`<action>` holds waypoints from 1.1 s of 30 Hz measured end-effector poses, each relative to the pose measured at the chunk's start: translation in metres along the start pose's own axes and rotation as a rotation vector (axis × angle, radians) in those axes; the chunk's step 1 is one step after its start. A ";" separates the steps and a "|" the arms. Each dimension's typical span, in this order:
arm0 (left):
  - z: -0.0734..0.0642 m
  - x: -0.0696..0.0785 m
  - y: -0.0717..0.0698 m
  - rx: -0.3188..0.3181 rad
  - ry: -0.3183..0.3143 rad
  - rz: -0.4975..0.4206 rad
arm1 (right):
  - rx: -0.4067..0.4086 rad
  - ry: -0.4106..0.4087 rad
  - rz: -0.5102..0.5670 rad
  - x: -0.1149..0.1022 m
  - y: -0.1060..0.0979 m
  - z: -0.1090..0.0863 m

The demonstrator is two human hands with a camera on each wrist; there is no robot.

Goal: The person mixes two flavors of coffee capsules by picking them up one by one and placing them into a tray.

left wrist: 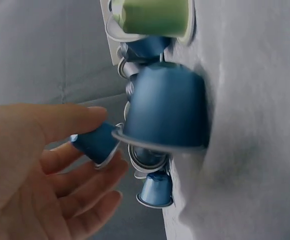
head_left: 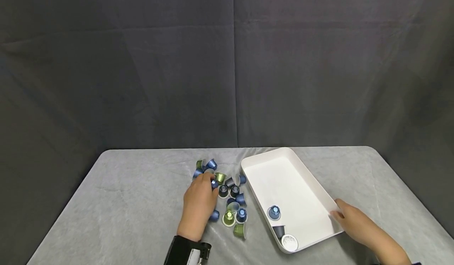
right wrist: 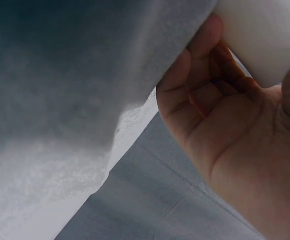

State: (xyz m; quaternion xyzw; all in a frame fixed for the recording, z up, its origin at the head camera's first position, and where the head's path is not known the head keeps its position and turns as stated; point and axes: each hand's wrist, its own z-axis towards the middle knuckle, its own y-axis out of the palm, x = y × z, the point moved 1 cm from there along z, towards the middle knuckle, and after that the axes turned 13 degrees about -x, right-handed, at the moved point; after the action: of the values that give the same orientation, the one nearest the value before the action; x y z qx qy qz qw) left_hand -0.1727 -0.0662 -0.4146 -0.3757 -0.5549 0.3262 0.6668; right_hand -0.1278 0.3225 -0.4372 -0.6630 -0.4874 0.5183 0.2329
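A dark grey fabric curtain (head_left: 177,79) with fold creases hangs beyond both hands, and a table covered in mottled light grey cloth (head_left: 134,202) spreads under them. Between the hands lies a white, shallow rectangular tray (head_left: 287,182) with rounded corners, set at a slant. The right hand (head_left: 356,223) grips its near right edge, thumb at the rim and fingers curled against the outside of the wall. The left hand (head_left: 199,202), with a black band (head_left: 181,251) at its wrist, reaches in among small metallic capsules and pinches one between thumb and fingers, the other fingers loosely bent.

The capsules lie in a loose cluster beyond the left hand and on its right side, between it and the tray; some stand on their rims and others lie tipped over. Just right of the left hand are two black domed capsules (head_left: 223,191), standing side by side. Nearer the left wrist stands a shiny green capsule (head_left: 228,218), with a blue upright capsule (head_left: 241,215) beside it and a tipped green capsule (head_left: 239,231) just below. A tipped blue capsule (head_left: 214,216) lies close by the left wrist. Inside the tray, along the side facing the left hand, are a standing blue capsule (head_left: 274,212), a dark grey capsule (head_left: 279,231) on its side and a capsule with a round white face (head_left: 289,242) showing. The pinched metallic blue capsule (left wrist: 96,143) is in the left hand's fingertips.
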 end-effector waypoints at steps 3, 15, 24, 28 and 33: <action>0.000 0.005 0.000 0.023 0.037 -0.013 | -0.002 0.002 0.008 0.000 -0.001 0.000; -0.007 0.034 0.006 0.050 0.187 0.067 | 0.007 -0.007 0.002 -0.001 0.000 -0.002; -0.014 0.055 0.013 -0.033 0.250 0.110 | 0.014 -0.018 -0.003 -0.002 0.001 -0.002; -0.018 0.064 0.019 -0.011 0.301 0.160 | 0.020 -0.026 -0.007 -0.002 0.001 -0.002; -0.023 0.077 0.030 0.053 0.405 0.226 | 0.022 -0.022 -0.011 -0.003 0.000 -0.001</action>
State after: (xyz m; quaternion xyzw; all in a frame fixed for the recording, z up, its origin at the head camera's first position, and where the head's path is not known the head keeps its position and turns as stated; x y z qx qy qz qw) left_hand -0.1375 0.0110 -0.4045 -0.4756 -0.3553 0.3310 0.7335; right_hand -0.1264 0.3201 -0.4359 -0.6519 -0.4879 0.5296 0.2378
